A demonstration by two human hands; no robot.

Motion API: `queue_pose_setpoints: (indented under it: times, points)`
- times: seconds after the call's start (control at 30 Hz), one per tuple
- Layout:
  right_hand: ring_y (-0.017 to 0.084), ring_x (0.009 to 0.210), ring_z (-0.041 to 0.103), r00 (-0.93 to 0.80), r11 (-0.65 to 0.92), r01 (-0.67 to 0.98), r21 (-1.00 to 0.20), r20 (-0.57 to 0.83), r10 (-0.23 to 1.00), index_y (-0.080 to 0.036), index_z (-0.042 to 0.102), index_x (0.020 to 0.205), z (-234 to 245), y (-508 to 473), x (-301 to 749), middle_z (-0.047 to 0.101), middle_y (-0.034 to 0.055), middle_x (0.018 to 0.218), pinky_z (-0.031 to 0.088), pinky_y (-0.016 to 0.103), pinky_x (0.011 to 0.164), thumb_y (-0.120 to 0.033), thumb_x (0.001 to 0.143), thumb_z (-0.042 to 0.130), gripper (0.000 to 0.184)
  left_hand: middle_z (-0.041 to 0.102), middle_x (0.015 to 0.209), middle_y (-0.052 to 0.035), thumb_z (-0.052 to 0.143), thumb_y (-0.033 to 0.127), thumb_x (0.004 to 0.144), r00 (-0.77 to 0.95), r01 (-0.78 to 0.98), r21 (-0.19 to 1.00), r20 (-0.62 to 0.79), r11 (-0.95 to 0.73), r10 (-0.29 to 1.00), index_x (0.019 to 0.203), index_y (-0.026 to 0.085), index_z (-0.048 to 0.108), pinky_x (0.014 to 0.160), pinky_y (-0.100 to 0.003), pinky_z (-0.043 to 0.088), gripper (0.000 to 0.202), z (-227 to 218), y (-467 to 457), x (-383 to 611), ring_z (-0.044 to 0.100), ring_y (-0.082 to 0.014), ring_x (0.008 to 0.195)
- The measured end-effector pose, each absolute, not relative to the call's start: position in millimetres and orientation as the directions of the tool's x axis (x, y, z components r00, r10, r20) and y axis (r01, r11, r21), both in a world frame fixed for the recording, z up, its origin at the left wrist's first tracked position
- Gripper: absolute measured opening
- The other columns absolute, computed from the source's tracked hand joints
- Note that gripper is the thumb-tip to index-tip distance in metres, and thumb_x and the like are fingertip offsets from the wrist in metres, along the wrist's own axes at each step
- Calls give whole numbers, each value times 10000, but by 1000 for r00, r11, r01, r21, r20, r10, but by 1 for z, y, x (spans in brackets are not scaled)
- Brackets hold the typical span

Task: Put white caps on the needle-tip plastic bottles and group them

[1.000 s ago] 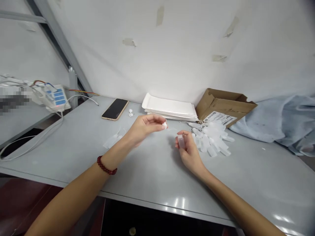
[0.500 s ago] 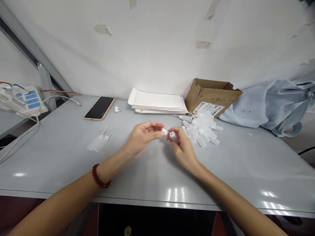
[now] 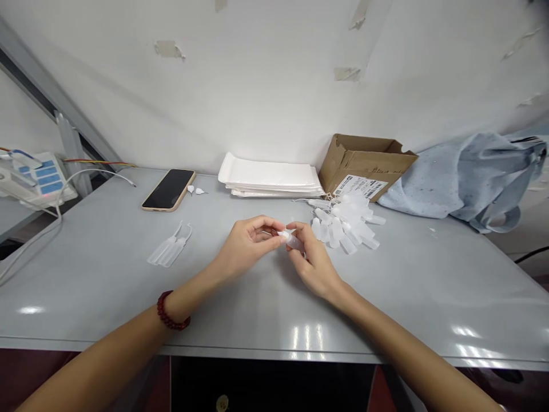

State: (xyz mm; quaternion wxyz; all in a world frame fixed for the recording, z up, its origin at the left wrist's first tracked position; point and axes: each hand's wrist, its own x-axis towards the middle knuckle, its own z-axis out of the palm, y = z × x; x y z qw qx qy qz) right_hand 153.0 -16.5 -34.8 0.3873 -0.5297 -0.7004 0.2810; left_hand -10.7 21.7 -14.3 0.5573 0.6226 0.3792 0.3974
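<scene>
Above the middle of the table, my left hand (image 3: 249, 245) pinches a small white nozzle cap (image 3: 283, 234) between thumb and fingers. My right hand (image 3: 314, 260) is closed around a small translucent squeeze bottle (image 3: 295, 242), tilted with its mouth toward my left hand. Cap and bottle mouth meet between the hands; my fingertips partly cover the joint. Just beyond my right hand lies a heap of similar translucent bottles (image 3: 347, 226). To the left, two bottles with thin bent spouts (image 3: 168, 252) lie side by side.
Near the phone (image 3: 168, 190) lie two small white tips (image 3: 199, 190). A stack of white envelopes or trays (image 3: 272, 174) rests against the wall, beside an open cardboard box (image 3: 364, 166). Light-blue cloth (image 3: 454, 177) lies at the right. A power strip (image 3: 45, 177) and white cable sit at the left.
My hands have come together, bringing the white cap against the bottle's mouth. The bottle has turned from facing me toward my left hand. The camera view has shifted slightly.
</scene>
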Motion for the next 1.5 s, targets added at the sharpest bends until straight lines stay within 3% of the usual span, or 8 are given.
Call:
queue_pose_setpoints:
  times: [0.17,0.37,0.73,0.93,1.07,1.17,1.33,1.5]
  points:
    - [158,659,525,-156,305,509,-805,262,952,-147,263,1295,-34,-17,153,548,7,779,442,295,607,-115,750,398,562,698,900,-44,726,303,713,435,75,994,43,-84,900,875,178,685,818,-306,525,208,-13,25,-14,659,-198,882]
    - [192,792,559,-197,368,563,-740,312,929,-167,539,1068,-29,-19,153,583,66,874,470,345,717,-226,903,383,236,727,885,-40,734,301,711,425,55,997,28,-56,905,857,182,711,826,-305,532,190,-11,26,-17,675,-200,868]
    - [192,771,539,-374,643,569,-513,535,757,-178,529,1221,-35,-13,161,561,84,858,463,311,637,-152,915,421,326,684,793,-17,753,233,688,458,60,997,16,-49,889,872,148,660,751,-297,564,223,-11,31,-21,662,-156,764]
    - [107,580,433,-241,48,205,-978,-3,971,-158,557,1100,-16,-17,161,574,11,713,345,251,557,-289,883,532,255,637,840,-8,685,210,769,501,84,950,220,-300,837,868,166,599,785,-274,540,138,-10,25,-22,632,-133,818]
    - [53,499,299,-446,-403,-231,-886,-272,853,-146,529,917,-12,-13,163,484,-18,649,213,204,475,-325,841,591,204,621,839,2,674,180,777,529,72,929,273,-363,804,868,173,576,766,-249,541,134,-7,22,-23,626,-120,807]
    - [38,468,219,-561,-544,-291,-787,-320,763,-159,490,854,-13,-10,166,415,-48,596,147,200,455,-335,831,606,212,629,833,4,711,195,750,529,33,953,240,-302,814,874,172,565,769,-245,541,193,-5,21,-23,635,-126,824]
    - [72,506,321,-368,-247,-169,-954,-172,914,-225,406,1093,-12,-13,164,491,-55,630,244,214,501,-351,846,595,335,668,879,-30,683,294,786,538,93,979,103,-180,837,915,150,628,763,-263,525,202,-2,24,-23,646,-142,811]
    - [115,596,422,-231,185,252,-950,127,965,-217,328,1151,-18,-17,161,504,-47,673,311,247,563,-320,886,513,339,634,687,-7,609,367,836,579,201,973,-25,-113,815,876,136,662,660,-249,493,241,1,27,-25,596,-123,661]
